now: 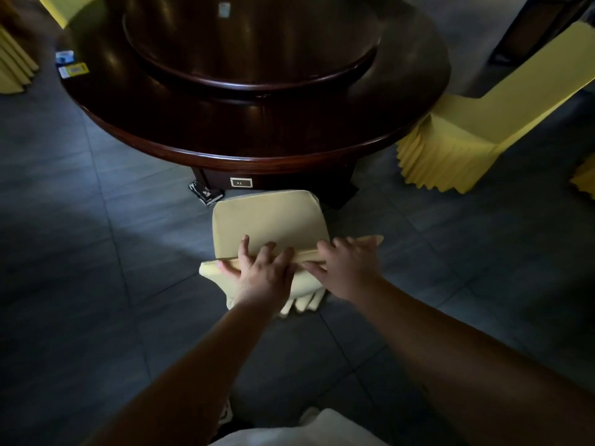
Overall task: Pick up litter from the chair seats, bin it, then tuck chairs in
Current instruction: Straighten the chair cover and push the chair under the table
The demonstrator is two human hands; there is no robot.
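Sitting w/ seat toward the round table (pixel 264 157), top rail running left-right: covered chair (pixel 270 220), just short of the edge. Gripping the rail, fingers curled over: left hand (pixel 257 268), right hand (pixel 346 268). Lying near table's left rim, prob. cards (pixel 72 67).

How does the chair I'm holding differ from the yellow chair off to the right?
The held chair is pale cream; the right chair is brighter yellow. The left hand and right hand grip the held chair's back top; nothing touches the right chair. The held chair faces the round table, seat toward its base; the right chair stands angled beside the rim. Both wear covers with pleated skirts.
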